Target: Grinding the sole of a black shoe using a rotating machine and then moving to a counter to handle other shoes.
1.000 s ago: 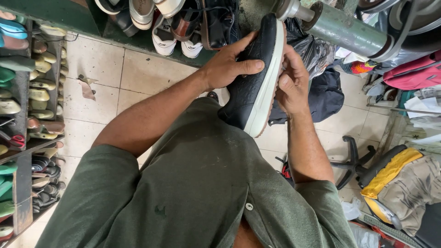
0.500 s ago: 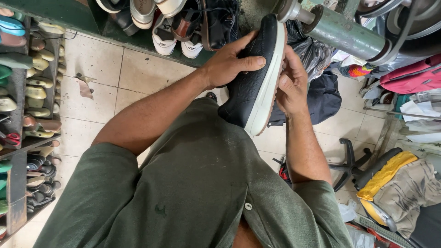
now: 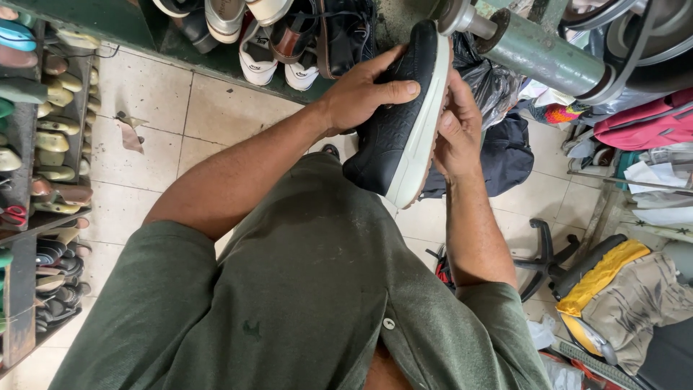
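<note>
My left hand [image 3: 357,97] fingers clamp the black shoe [image 3: 397,123] upper, right hand [image 3: 455,130] fingers press its white sole, toe just below the grinder shaft [image 3: 534,50]; I'd keep it steady, pressure even.

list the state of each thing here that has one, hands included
left hand: gripping the shoe's upper
right hand: pressed on the sole side
black shoe: held tilted, toe up at the spindle
machine spindle: spin cannot be told
shelf shoes: resting on the shelf
</note>
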